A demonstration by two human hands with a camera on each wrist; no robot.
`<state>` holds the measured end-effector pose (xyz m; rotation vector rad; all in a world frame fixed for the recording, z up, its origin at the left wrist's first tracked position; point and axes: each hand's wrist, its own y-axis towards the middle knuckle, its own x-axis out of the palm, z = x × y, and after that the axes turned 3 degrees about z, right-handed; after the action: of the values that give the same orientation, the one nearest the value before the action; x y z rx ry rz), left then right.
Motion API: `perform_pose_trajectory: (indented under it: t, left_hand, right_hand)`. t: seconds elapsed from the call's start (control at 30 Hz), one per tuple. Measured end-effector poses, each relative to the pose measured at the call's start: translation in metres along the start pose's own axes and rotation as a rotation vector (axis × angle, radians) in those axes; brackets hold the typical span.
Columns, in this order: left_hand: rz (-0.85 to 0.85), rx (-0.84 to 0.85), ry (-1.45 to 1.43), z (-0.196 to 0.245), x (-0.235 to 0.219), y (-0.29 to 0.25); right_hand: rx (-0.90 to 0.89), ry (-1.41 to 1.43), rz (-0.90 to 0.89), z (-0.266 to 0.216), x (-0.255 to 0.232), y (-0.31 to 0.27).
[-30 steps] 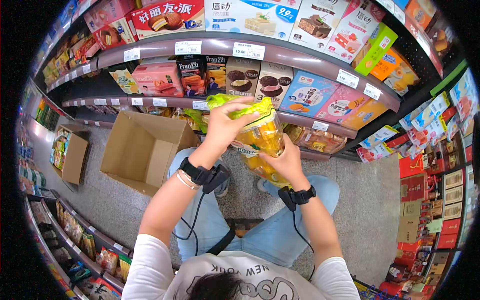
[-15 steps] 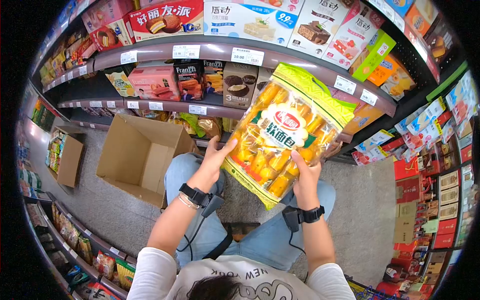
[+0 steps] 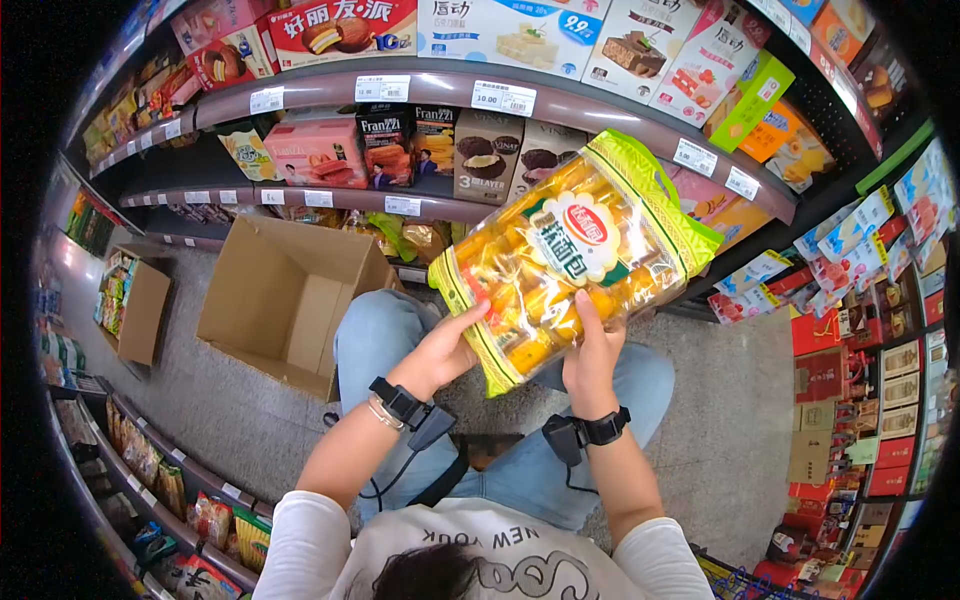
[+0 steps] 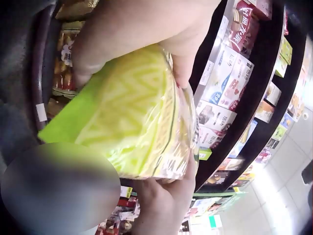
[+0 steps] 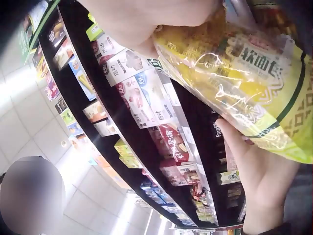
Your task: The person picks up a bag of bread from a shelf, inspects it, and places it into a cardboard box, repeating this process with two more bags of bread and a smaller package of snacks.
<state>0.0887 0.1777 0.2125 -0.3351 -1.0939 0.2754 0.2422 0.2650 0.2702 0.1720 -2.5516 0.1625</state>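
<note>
A clear bag of bread rolls (image 3: 570,265) with green-yellow ends is held up in front of the lower shelves, face up and slanting up to the right. My left hand (image 3: 445,357) grips its near left edge, thumb on the front. At the lower right edge my right hand (image 3: 594,365) holds it, thumb pressed on the clear front and the other fingers underneath. In the left wrist view the bag's patterned green end (image 4: 132,112) sits between both hands. The right wrist view shows the wrapper (image 5: 234,73) sagging and shiny between them.
An open cardboard box (image 3: 290,310) stands on the floor left of the knees. Farther left is another carton (image 3: 140,310) with packets in it. Shelves of boxed snacks (image 3: 345,30) rise ahead, a price-tagged shelf edge (image 3: 330,92) running behind the bag. Hanging packets (image 3: 850,240) are at right.
The bag, upright and gripped at its top by the left hand at first, has been turned face up. Since then it has tilted further to the right, with both hands at its near edge.
</note>
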Motion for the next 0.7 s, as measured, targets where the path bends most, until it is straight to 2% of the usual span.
perform_pose_trajectory:
  t: [0.1, 0.23, 0.37, 0.4, 0.47, 0.5, 0.57, 0.63, 0.7]
  left_hand:
    - [0.012, 0.069, -0.067, 0.006, -0.004, 0.001]
    - [0.017, 0.029, -0.077, 0.028, 0.000, -0.013]
    - [-0.090, 0.049, -0.116, 0.040, -0.010, -0.015]
    - [-0.062, 0.039, -0.120, 0.045, -0.005, -0.019]
    - [-0.117, 0.008, -0.123, 0.052, 0.015, -0.033]
    - [-0.145, -0.006, -0.125, 0.054, 0.022, -0.038]
    - [-0.070, 0.049, -0.072, 0.051, 0.022, -0.038]
    - [0.006, 0.100, 0.006, 0.048, 0.016, -0.036]
    - [0.005, 0.103, -0.006, 0.047, 0.014, -0.037]
  right_hand:
    - [-0.027, -0.078, -0.076, 0.000, 0.000, -0.005]
    - [-0.121, -0.330, -0.258, -0.006, -0.012, -0.006]
    - [-0.167, -0.398, -0.386, -0.017, -0.023, -0.005]
    - [-0.165, -0.417, -0.401, -0.019, -0.025, -0.004]
    - [-0.160, -0.460, -0.428, -0.025, -0.028, -0.003]
    - [-0.163, -0.478, -0.387, -0.026, -0.029, -0.002]
    - [-0.169, -0.512, -0.305, -0.025, -0.031, -0.001]
    - [-0.170, -0.500, -0.304, -0.024, -0.032, -0.001]
    - [-0.153, -0.482, -0.297, -0.024, -0.032, -0.005]
